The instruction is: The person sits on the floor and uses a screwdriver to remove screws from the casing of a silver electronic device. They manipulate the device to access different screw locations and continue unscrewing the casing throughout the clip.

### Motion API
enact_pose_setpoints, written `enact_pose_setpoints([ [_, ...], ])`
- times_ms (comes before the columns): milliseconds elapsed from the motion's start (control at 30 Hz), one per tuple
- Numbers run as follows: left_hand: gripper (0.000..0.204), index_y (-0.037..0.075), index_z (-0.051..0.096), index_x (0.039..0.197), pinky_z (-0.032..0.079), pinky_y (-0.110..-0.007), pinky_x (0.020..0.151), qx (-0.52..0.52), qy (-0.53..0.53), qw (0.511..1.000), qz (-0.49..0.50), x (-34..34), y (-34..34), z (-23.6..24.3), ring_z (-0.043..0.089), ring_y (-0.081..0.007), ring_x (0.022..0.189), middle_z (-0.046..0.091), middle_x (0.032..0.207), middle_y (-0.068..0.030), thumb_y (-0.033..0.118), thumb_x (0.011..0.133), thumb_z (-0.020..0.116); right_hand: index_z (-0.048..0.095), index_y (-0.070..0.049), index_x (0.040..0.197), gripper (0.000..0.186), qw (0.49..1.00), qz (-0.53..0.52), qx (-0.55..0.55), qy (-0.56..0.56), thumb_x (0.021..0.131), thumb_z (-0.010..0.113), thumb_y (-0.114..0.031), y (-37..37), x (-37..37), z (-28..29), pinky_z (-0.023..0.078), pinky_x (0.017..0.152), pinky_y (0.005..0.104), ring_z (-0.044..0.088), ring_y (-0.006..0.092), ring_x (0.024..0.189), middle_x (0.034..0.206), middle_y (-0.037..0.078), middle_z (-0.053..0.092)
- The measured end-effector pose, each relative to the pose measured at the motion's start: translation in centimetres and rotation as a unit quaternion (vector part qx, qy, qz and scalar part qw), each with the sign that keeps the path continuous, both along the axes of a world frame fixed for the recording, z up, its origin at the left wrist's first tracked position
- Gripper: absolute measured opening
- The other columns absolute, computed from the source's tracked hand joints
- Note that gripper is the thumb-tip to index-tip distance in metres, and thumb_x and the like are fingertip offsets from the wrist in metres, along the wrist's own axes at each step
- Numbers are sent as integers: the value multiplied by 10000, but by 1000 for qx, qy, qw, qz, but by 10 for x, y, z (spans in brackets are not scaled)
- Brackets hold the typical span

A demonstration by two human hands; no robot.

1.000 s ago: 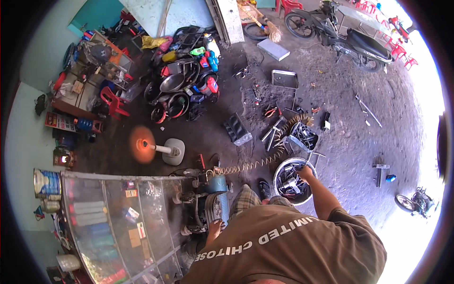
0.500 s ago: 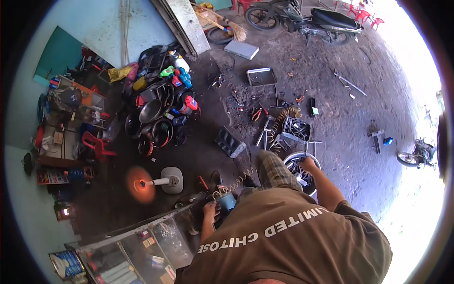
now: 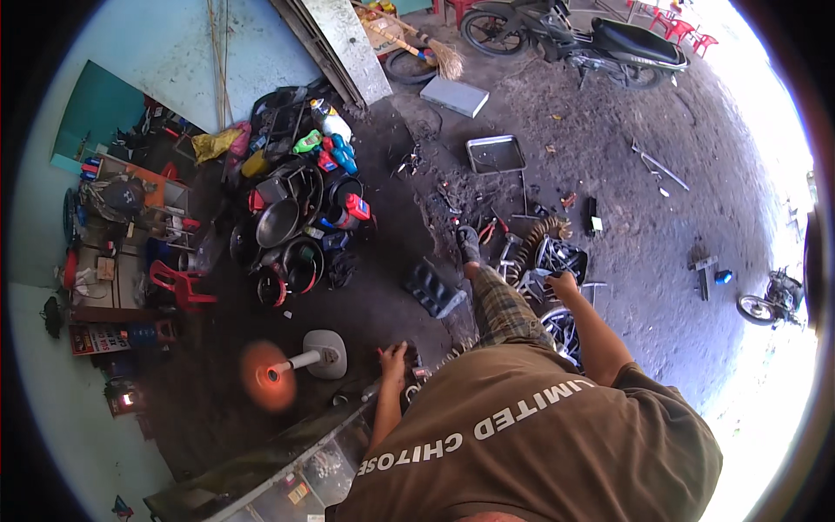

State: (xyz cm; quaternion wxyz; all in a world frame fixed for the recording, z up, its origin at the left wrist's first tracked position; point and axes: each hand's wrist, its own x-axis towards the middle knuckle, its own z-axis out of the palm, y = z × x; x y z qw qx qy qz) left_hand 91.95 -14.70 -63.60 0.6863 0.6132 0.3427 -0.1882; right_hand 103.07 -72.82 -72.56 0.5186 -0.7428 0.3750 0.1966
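My left hand (image 3: pixel 394 359) reaches down beside the glass-sided cabinet, its fingers stretched out. They are next to a thin red-handled tool (image 3: pixel 380 351), mostly covered by the hand; whether they touch it is unclear. My right hand (image 3: pixel 562 285) is at the near side of a dark tray of metal tools (image 3: pixel 564 257), its fingers curled, and what they hold, if anything, cannot be made out. Just below that hand lies a spoked wheel (image 3: pixel 561 331), partly hidden by my leg and shirt. Left of the tray are a coiled hose (image 3: pixel 535 242) and red-handled pliers (image 3: pixel 489 230).
A running fan (image 3: pixel 268 374) stands on the left with its white base (image 3: pixel 325 354). A black engine-like block (image 3: pixel 432 289) lies ahead of my body. Bottles and pans are heaped at the far left. A shallow metal tray (image 3: pixel 496 155) and a motorbike (image 3: pixel 574 43) are farther off.
My right hand has left the wheel and moved forward to the tool tray. My left hand has moved from the blue object to the red-handled tool. A leg now stretches forward; the view has shifted.
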Motion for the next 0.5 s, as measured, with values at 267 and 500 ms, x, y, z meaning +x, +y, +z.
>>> enact_pose_setpoints([
  [267,304,18,725,1237,605,-339,725,11,38,984,-176,217,-69,19,760,-178,869,792,1034,-92,267,1063,719,730,95,1033,525,989,17,-145,20,874,900,-375,15,157,-63,627,744,483,788,350,821,930,228,781],
  [500,248,47,748,1193,572,-306,657,164,19,958,-235,380,9,32,733,-148,799,787,995,-61,250,1057,700,765,47,1186,472,988,82,-91,88,888,875,-301,22,263,24,623,860,455,790,336,986,1022,213,807],
])
